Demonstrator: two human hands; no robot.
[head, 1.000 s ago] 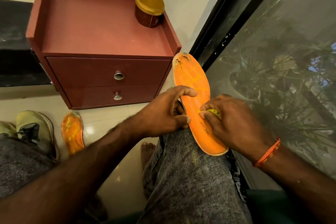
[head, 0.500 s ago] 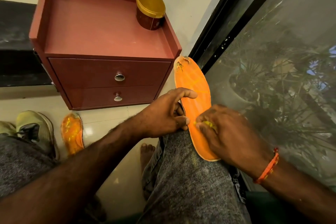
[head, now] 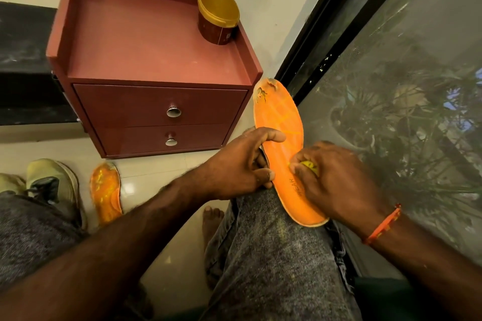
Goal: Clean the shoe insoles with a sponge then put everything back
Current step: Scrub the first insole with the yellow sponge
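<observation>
An orange insole (head: pixel 280 122) rests on my right knee, its worn toe end pointing away from me. My left hand (head: pixel 242 164) grips its left edge, thumb on top and fingers underneath. My right hand (head: pixel 331 180) presses a small yellow sponge (head: pixel 309 165) onto the insole's middle, with most of the sponge hidden under the fingers. A second orange insole (head: pixel 105 189) lies on the floor at the left. Beside it stands an olive-green shoe (head: pixel 53 185).
A dark red two-drawer cabinet (head: pixel 146 60) stands ahead against the wall, with a gold-lidded jar (head: pixel 217 18) at its back right corner. A black-framed window (head: pixel 391 86) runs along the right. My bare foot (head: pixel 212 219) rests on the tiled floor.
My right hand slid the sponge toward the heel, then back up toward the middle of the insole. My left hand kept its hold.
</observation>
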